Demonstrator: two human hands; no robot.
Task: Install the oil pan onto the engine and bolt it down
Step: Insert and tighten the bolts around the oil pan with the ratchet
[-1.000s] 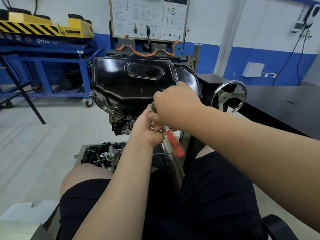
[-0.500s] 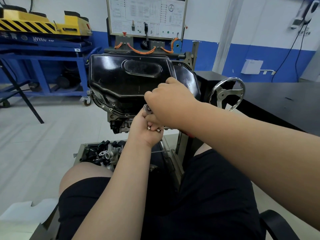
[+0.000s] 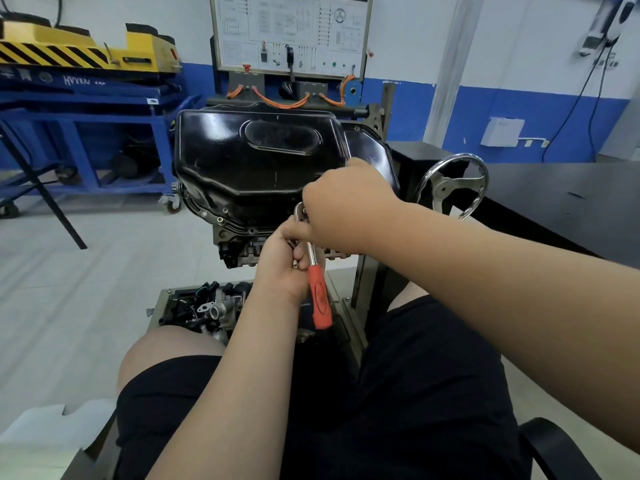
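Swinging back into view, the red-handled ratchet (image 3: 319, 296) now hangs downward.

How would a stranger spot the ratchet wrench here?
Find the big black oil pan at centre. At its near edge the left hand and right hand hold the ratchet wrench. Unlike the all-chrome handwheel to the right, it has a chrome shaft ending in a red grip.

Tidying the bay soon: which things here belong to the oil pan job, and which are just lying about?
Job: oil pan, engine, ratchet, held by left hand and right hand.
Lying about: blue cart, wiring board, loose parts below.
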